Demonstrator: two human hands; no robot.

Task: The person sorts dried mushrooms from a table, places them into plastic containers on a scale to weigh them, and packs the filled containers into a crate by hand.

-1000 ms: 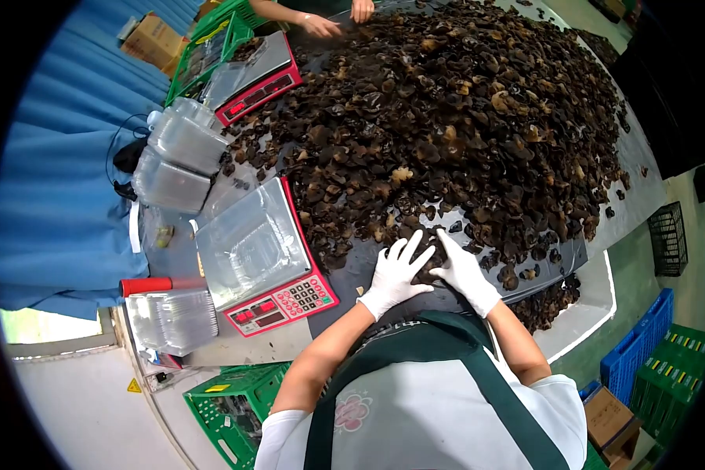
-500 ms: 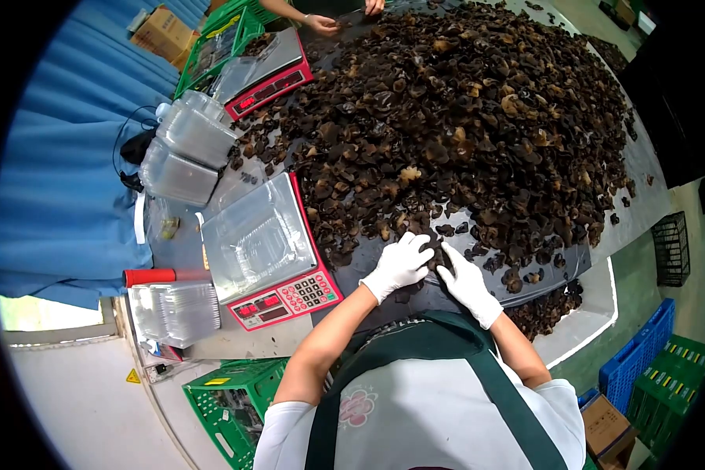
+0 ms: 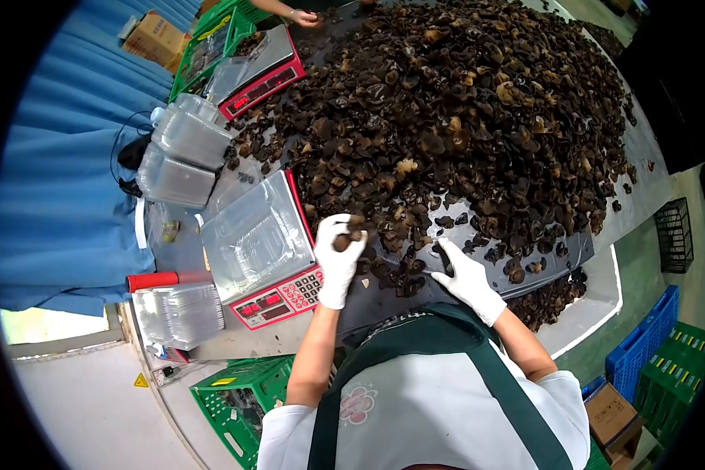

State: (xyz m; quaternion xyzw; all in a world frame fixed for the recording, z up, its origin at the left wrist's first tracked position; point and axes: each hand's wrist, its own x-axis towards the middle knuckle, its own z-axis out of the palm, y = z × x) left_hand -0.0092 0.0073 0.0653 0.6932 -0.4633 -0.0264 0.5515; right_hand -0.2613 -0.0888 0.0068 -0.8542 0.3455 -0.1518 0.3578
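A large heap of dark brown wood ear mushrooms [image 3: 462, 117] covers the table. My left hand [image 3: 338, 266], in a white glove, curls around a wood ear mushroom [image 3: 352, 229] at the heap's near edge, beside the scale. My right hand [image 3: 470, 283], also gloved in white, has its thumb and index finger apart at the front of the heap. Its fingertips are close to small dark pieces; whether they touch them I cannot tell. On the left stands a red digital scale [image 3: 286, 299] with a clear plastic tray [image 3: 251, 239] on top.
Stacked clear plastic boxes [image 3: 176, 176] and a pile of clear lids [image 3: 182, 313] are at the left. Farther back is a second red scale [image 3: 262, 88], near another person's hand [image 3: 305, 19]. A green crate [image 3: 239, 399] sits below the table; a white bin [image 3: 580, 313] is at the right.
My left hand has moved left, away from my right hand, and now carries a mushroom beside the scale. My right hand has shifted only slightly. The other person's hand has moved back.
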